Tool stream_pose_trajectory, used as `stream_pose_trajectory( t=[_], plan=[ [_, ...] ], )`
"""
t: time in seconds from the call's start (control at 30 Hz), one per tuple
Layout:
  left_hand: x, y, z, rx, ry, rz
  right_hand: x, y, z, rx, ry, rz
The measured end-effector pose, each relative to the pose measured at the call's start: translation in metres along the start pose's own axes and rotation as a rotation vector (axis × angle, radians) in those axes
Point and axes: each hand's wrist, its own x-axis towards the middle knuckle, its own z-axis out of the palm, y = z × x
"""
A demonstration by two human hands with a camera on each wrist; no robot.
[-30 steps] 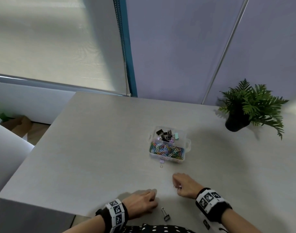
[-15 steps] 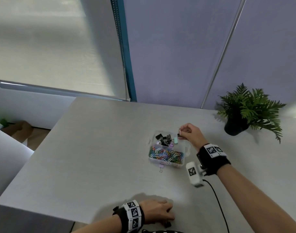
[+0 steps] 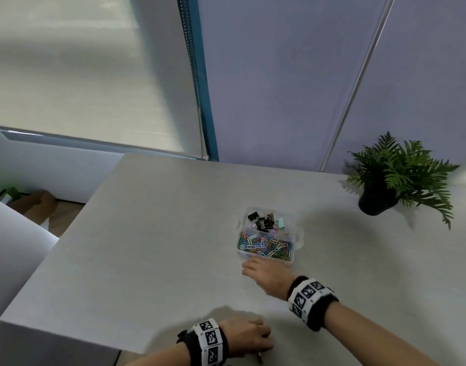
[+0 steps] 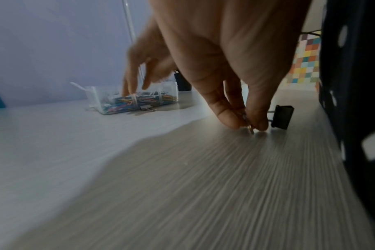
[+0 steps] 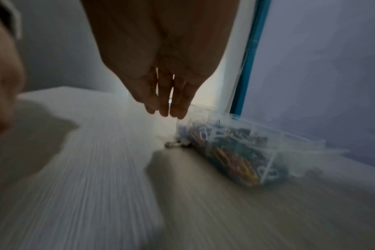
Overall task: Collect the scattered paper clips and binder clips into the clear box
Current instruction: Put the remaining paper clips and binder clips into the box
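My left hand (image 4: pixel 235 71) pinched a small clip (image 4: pixel 249 126) off the table (image 3: pixel 147 247); right hand (image 3: pixel 266 277), fingers straight, hovered near the clear box (image 3: pixel 296 235). No readable writing (wristbands (image 3: pixel 310 299) showed only square markers).

Each bare forearm wears a black wristband (image 3: pixel 312 302) bearing white squares printed with black coded markers.

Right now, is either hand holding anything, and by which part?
The left hand pinches the black binder clip by its wire handle, thumb and fingertip low at the table. The right hand holds nothing, fingers straight above a small clip beside the clear box.
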Motion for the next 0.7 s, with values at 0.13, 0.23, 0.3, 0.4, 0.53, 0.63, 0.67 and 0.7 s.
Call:
stream_pose_trajectory(
  t=[0.13,0.23,0.3,0.4,0.53,0.63,0.67,0.7],
  plan=[
    [-0.012,-0.011,-0.020,-0.073,0.232,-0.115,-0.015,0.003,0.016,-0.176,-0.059,0.056],
    [-0.014,-0.040,-0.060,-0.188,0.401,-0.268,-0.024,0.002,0.025,-0.198,-0.048,0.059],
    [-0.004,-0.064,-0.094,-0.248,0.503,-0.366,-0.025,0.002,0.030,-0.195,-0.052,0.115],
    [0.019,-0.096,-0.140,-0.264,0.591,-0.553,-0.024,-0.003,0.036,-0.142,-0.029,0.193],
    [0.048,-0.128,-0.168,-0.268,0.560,-0.682,-0.028,-0.002,0.039,-0.068,0.013,0.255],
    [0.057,-0.143,-0.162,-0.266,0.470,-0.752,-0.033,0.001,0.034,-0.044,-0.020,0.274],
    [0.058,-0.146,-0.156,-0.254,0.473,-0.787,-0.036,0.001,0.032,-0.053,-0.033,0.287],
    [0.056,-0.148,-0.148,-0.241,0.511,-0.837,-0.039,0.000,0.029,-0.051,-0.044,0.306]
  ],
)
